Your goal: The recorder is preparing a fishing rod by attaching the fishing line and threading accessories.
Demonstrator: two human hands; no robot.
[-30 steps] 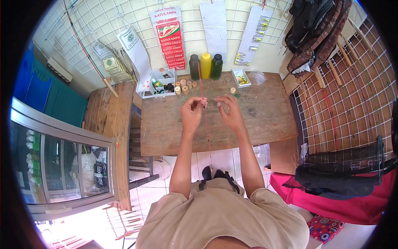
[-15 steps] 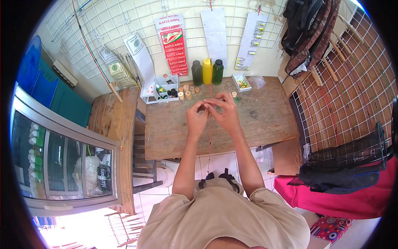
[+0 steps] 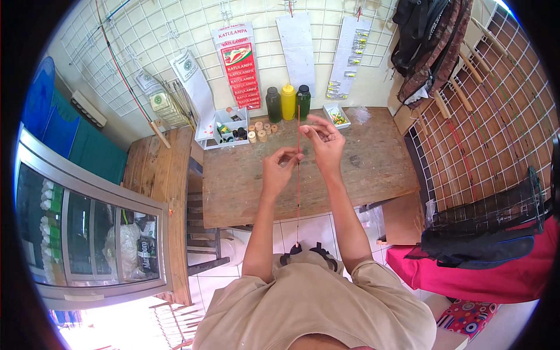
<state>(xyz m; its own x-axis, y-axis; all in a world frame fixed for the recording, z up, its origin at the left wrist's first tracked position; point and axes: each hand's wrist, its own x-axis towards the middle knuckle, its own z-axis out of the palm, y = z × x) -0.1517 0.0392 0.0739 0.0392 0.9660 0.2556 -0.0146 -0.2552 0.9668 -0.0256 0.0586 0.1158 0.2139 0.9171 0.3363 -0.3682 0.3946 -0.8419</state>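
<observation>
While the thin red rod (image 3: 298, 186) is pinched by the left hand (image 3: 277, 170), its length is pointed forward
Just right of it, the right hand (image 3: 328, 144) is held, grip apart

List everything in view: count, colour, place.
tables: 2, brown, centre and left
rod: 1, red, centre
other rods: several, mixed, sides
bottles: 3, two green, one yellow, back
box: 1, white, back left
tray: 1, white, back right
spools: several, tan, beside box
strips: several, white or red, hanging at back
bags: several, dark, right
cabinet: 1, grey, left
cloth: 1, pink, lower right
shirt: 1, beige, bottom centre
left hand: 1, bare, holding rod
right hand: 1, bare, by rod
</observation>
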